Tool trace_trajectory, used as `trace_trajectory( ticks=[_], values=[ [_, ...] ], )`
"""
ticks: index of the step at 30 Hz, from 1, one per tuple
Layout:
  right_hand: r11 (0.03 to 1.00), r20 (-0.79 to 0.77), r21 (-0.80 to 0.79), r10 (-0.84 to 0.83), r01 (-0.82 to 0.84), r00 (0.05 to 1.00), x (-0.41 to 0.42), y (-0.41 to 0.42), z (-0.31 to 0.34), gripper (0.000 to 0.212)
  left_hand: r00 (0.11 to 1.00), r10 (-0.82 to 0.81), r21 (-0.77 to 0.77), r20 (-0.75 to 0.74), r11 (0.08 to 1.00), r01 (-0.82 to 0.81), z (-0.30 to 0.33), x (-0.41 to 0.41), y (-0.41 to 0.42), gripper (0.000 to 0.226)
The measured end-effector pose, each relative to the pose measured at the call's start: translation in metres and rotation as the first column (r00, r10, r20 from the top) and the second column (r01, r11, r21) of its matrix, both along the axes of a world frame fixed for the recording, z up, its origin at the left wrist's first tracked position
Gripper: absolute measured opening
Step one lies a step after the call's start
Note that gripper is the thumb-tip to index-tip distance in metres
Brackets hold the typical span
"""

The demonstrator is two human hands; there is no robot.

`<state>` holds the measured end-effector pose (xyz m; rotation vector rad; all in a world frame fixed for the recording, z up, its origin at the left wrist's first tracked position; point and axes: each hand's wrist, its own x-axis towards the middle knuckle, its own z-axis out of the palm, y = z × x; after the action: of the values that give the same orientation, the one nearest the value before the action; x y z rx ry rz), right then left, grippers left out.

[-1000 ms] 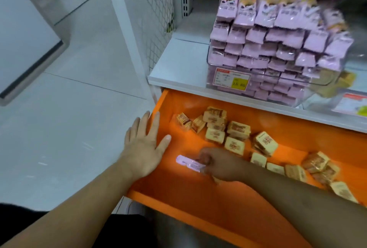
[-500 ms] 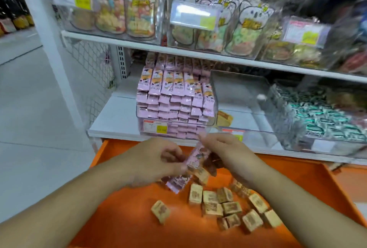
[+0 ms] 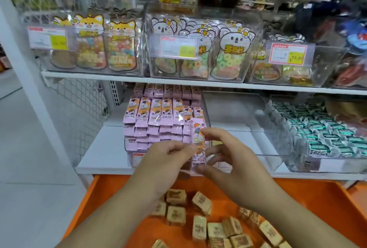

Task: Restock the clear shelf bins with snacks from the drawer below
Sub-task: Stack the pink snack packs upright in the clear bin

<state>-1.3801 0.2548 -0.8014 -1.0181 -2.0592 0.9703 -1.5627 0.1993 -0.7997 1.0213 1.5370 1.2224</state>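
Observation:
Both hands hold a pink snack packet (image 3: pixel 198 142) upright in front of the lower shelf. My left hand (image 3: pixel 164 160) pinches its left edge and my right hand (image 3: pixel 228 154) grips it from the right, fingers curled around it. Just behind stands the clear bin (image 3: pixel 131 146) stacked high with matching pink packets (image 3: pixel 158 116). Below, the orange drawer (image 3: pixel 321 204) is pulled out and holds several tan square snack packs (image 3: pixel 200 226).
An empty clear bin (image 3: pixel 238 112) sits right of the pink one, then a bin of green-wrapped candies (image 3: pixel 325 136). The upper shelf (image 3: pixel 178 83) carries clear bins of animal-shaped candy bags (image 3: pixel 198 49). A white wire-mesh upright (image 3: pixel 79 98) and grey floor lie left.
My right hand took the pink packet out of the drawer and raised it; my left hand left the drawer rim and joined it. My view rose from drawer to shelves.

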Motion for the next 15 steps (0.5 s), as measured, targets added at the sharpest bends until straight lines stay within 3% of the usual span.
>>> trace_trajectory(
  ticks=[6, 12, 15],
  values=[
    [0.992, -0.09, 0.044, -0.116, 0.121, 0.989, 0.001, 0.023, -0.004, 0.055, 0.978, -0.017, 0.076, -0.209, 0.997, 0.033, 0.015, 0.011, 0.014, 0.028],
    [0.983, -0.116, 0.021, -0.181, 0.184, 0.977, -0.012, 0.037, -0.002, 0.043, 0.871, -0.038, 0.142, -0.49, 0.982, 0.123, 0.014, 0.012, 0.028, 0.019],
    [0.976, -0.127, 0.043, -0.207, 0.213, 0.97, -0.018, 0.04, -0.003, 0.042, 0.765, 0.021, 0.181, -0.644, 0.975, 0.126, 0.006, 0.006, 0.034, 0.038]
  ],
)
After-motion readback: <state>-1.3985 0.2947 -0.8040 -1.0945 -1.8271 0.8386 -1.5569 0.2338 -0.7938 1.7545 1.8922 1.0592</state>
